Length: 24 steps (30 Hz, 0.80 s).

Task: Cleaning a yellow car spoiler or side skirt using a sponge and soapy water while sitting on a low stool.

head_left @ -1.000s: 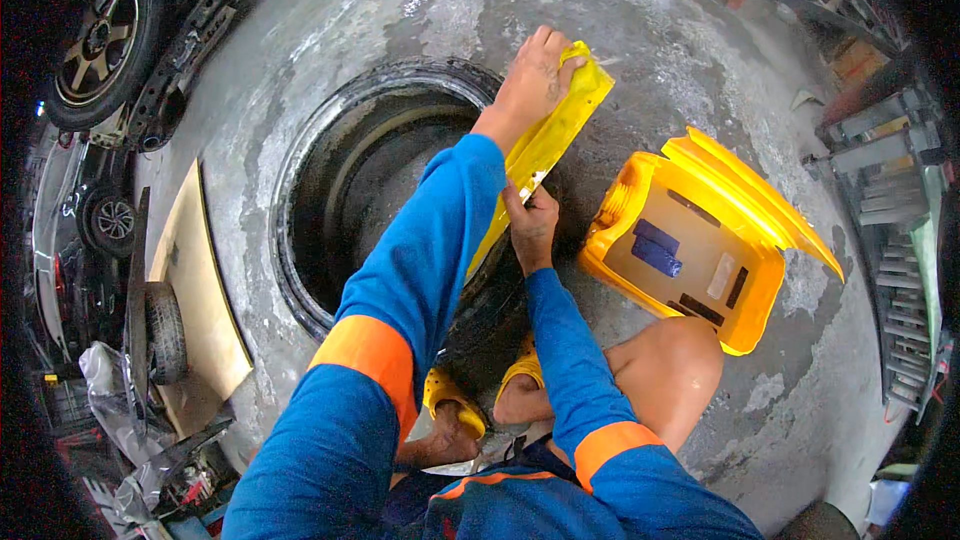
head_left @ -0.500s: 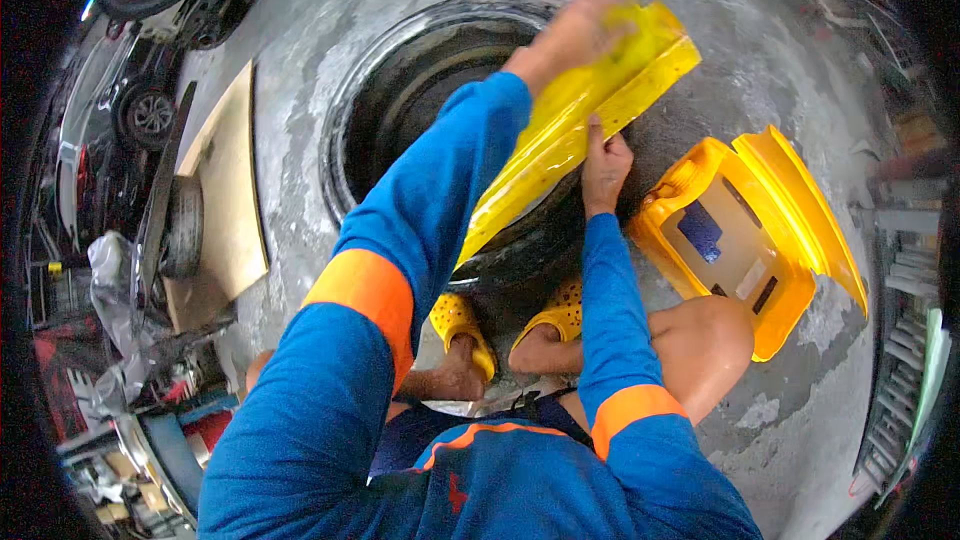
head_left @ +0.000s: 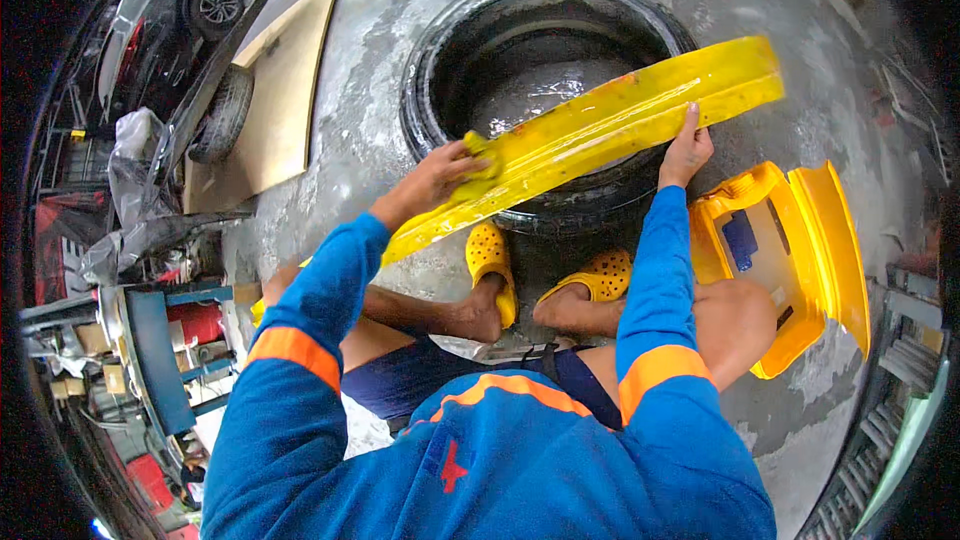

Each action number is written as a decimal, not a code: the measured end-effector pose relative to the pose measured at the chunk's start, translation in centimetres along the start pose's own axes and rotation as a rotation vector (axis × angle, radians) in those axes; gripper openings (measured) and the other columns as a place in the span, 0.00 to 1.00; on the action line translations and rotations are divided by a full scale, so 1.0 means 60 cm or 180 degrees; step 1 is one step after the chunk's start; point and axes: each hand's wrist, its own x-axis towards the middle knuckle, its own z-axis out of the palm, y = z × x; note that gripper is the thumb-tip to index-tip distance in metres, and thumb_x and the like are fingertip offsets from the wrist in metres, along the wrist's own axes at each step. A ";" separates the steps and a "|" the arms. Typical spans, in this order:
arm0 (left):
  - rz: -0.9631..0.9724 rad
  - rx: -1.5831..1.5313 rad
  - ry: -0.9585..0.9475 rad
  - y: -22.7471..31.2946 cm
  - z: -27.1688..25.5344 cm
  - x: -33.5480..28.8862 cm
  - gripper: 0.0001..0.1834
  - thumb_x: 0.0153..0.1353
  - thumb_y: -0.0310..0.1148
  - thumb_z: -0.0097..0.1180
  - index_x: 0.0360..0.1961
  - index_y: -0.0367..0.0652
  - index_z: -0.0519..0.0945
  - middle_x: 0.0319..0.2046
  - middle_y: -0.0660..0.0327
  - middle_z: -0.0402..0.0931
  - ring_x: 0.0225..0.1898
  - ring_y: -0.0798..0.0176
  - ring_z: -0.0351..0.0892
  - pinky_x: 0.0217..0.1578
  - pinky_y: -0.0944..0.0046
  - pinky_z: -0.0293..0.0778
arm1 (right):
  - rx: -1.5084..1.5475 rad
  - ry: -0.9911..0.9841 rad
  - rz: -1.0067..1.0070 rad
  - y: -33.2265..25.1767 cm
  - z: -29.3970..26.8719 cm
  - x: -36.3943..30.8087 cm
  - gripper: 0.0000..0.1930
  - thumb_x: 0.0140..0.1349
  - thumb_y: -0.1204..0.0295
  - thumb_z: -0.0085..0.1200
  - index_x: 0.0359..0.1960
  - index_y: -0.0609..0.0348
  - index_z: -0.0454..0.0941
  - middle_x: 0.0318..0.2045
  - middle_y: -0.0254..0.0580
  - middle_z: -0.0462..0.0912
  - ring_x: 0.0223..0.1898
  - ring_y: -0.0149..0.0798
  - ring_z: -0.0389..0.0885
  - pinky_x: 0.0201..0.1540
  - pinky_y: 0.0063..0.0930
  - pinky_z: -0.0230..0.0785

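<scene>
A long, glossy yellow panel (head_left: 600,110) with a raised ridge and dark specks lies aslant across a tyre (head_left: 415,90) on the floor. Near the panel's left part, my left hand (head_left: 440,180) is closed on a soft yellow cloth (head_left: 484,165), pressed against the surface. My right hand (head_left: 685,152) grips the panel's near edge toward its right end, with the thumb on top and the other fingers partly hidden beneath. Wet-looking shine shows inside the tyre's ring. The panel's low left end passes behind my left forearm.
A yellow-orange plastic body part (head_left: 775,340) stands by my right knee. My feet wear yellow clogs (head_left: 490,260) close to the tyre. At left are a wooden board (head_left: 290,90), another tyre (head_left: 222,115) and a dark car (head_left: 165,30). A blue metal frame (head_left: 160,360) stands lower left.
My left hand has moved with the cloth from the panel's far right end down to its left part. The panel now lies at a flatter angle, and my right hand still grips its near edge.
</scene>
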 end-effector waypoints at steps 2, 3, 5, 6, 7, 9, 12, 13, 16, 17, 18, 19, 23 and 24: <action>-0.0052 -0.0070 0.0118 -0.003 -0.024 -0.103 0.27 0.57 0.18 0.55 0.60 0.48 0.79 0.52 0.46 0.74 0.54 0.39 0.75 0.57 0.49 0.71 | -0.0027 -0.0117 0.0068 -0.001 0.002 0.000 0.22 0.75 0.60 0.53 0.52 0.73 0.82 0.47 0.42 0.86 0.45 0.31 0.82 0.48 0.25 0.74; -0.0710 -0.0170 0.0130 -0.010 -0.031 -0.158 0.26 0.58 0.19 0.55 0.59 0.47 0.79 0.52 0.47 0.74 0.53 0.40 0.75 0.56 0.51 0.72 | -0.0072 -0.0201 0.0153 -0.003 0.004 -0.006 0.23 0.74 0.60 0.53 0.53 0.73 0.81 0.48 0.42 0.86 0.45 0.30 0.82 0.48 0.25 0.74; -0.1319 -0.0330 0.0139 0.000 -0.023 -0.210 0.24 0.60 0.20 0.56 0.58 0.46 0.80 0.52 0.47 0.75 0.52 0.41 0.76 0.55 0.53 0.73 | -0.0100 -0.0213 0.0157 -0.009 0.003 -0.010 0.24 0.74 0.58 0.54 0.52 0.74 0.82 0.47 0.44 0.87 0.45 0.31 0.82 0.49 0.26 0.73; -0.1625 -0.0307 0.0776 0.012 -0.021 -0.222 0.21 0.62 0.22 0.56 0.57 0.44 0.80 0.50 0.48 0.76 0.51 0.43 0.77 0.55 0.55 0.73 | -0.0113 -0.0217 0.0168 -0.011 -0.002 -0.006 0.25 0.73 0.57 0.54 0.51 0.74 0.82 0.46 0.46 0.87 0.45 0.32 0.81 0.50 0.27 0.72; -0.1923 -0.0295 0.1412 0.020 -0.019 -0.230 0.18 0.64 0.24 0.57 0.56 0.42 0.81 0.48 0.49 0.77 0.50 0.46 0.79 0.54 0.57 0.74 | -0.0157 -0.0216 0.0506 -0.014 -0.013 -0.004 0.27 0.71 0.53 0.58 0.48 0.75 0.80 0.44 0.47 0.85 0.44 0.34 0.79 0.50 0.29 0.71; -0.1921 -0.0532 0.1767 0.063 -0.025 -0.203 0.17 0.66 0.27 0.57 0.55 0.40 0.81 0.46 0.50 0.78 0.49 0.48 0.79 0.54 0.58 0.73 | -0.0669 0.0232 0.0192 -0.026 -0.026 -0.009 0.28 0.68 0.51 0.60 0.45 0.72 0.78 0.40 0.45 0.82 0.41 0.35 0.77 0.48 0.30 0.71; -0.1931 -0.0983 0.2274 0.108 -0.010 -0.144 0.16 0.69 0.32 0.57 0.55 0.38 0.81 0.46 0.53 0.81 0.51 0.58 0.79 0.55 0.62 0.72 | -0.1096 0.0857 -0.0172 -0.076 -0.043 -0.039 0.27 0.63 0.49 0.66 0.38 0.64 0.71 0.34 0.41 0.75 0.36 0.36 0.72 0.43 0.31 0.70; -0.1912 -0.1495 0.2374 0.125 0.001 -0.115 0.16 0.70 0.33 0.57 0.56 0.39 0.81 0.48 0.55 0.81 0.52 0.61 0.78 0.56 0.63 0.71 | -0.1101 0.0764 -0.0278 -0.097 -0.040 -0.068 0.26 0.64 0.51 0.65 0.38 0.64 0.72 0.35 0.42 0.76 0.37 0.36 0.73 0.44 0.30 0.70; -0.1275 -0.2244 0.2464 0.197 0.008 0.001 0.19 0.72 0.36 0.55 0.59 0.39 0.79 0.53 0.59 0.81 0.56 0.64 0.76 0.59 0.64 0.68 | -0.0202 -0.1289 0.0190 -0.197 0.032 -0.219 0.16 0.71 0.62 0.56 0.52 0.59 0.79 0.43 0.38 0.80 0.41 0.38 0.77 0.50 0.35 0.72; -0.1069 -0.2486 0.2421 0.217 0.008 0.033 0.20 0.72 0.36 0.55 0.60 0.39 0.78 0.53 0.57 0.80 0.57 0.63 0.75 0.60 0.63 0.68 | 0.0185 -0.1792 0.1097 -0.259 0.055 -0.286 0.20 0.70 0.62 0.58 0.58 0.58 0.77 0.50 0.37 0.81 0.49 0.37 0.79 0.56 0.34 0.71; -0.0779 -0.2810 0.2295 0.262 0.004 0.087 0.21 0.72 0.37 0.55 0.61 0.39 0.77 0.54 0.56 0.79 0.57 0.61 0.75 0.61 0.61 0.68 | 0.0557 -0.1885 0.1235 -0.233 0.060 -0.297 0.24 0.69 0.62 0.60 0.63 0.58 0.74 0.53 0.36 0.81 0.53 0.34 0.79 0.58 0.31 0.71; -0.0427 -0.2176 0.2194 0.272 -0.001 0.109 0.21 0.72 0.37 0.55 0.62 0.40 0.76 0.54 0.55 0.77 0.58 0.59 0.74 0.60 0.61 0.69 | 0.0628 -0.1838 0.0940 -0.251 0.069 -0.297 0.25 0.69 0.61 0.60 0.64 0.58 0.73 0.54 0.37 0.81 0.54 0.33 0.79 0.59 0.30 0.71; 0.0070 -0.1315 0.1935 0.325 -0.018 0.146 0.20 0.71 0.36 0.57 0.61 0.42 0.77 0.55 0.54 0.72 0.54 0.59 0.74 0.50 0.63 0.74 | -0.0043 -0.1148 0.0616 -0.376 -0.043 -0.180 0.21 0.67 0.60 0.63 0.56 0.60 0.80 0.47 0.38 0.87 0.45 0.32 0.85 0.50 0.29 0.77; -0.0040 -0.1434 0.1827 0.325 -0.026 0.121 0.19 0.71 0.35 0.57 0.59 0.40 0.78 0.52 0.55 0.74 0.52 0.62 0.75 0.49 0.65 0.74 | -0.1000 -0.0690 0.0574 -0.451 -0.064 -0.169 0.22 0.66 0.59 0.63 0.55 0.60 0.80 0.45 0.39 0.87 0.42 0.33 0.86 0.47 0.30 0.79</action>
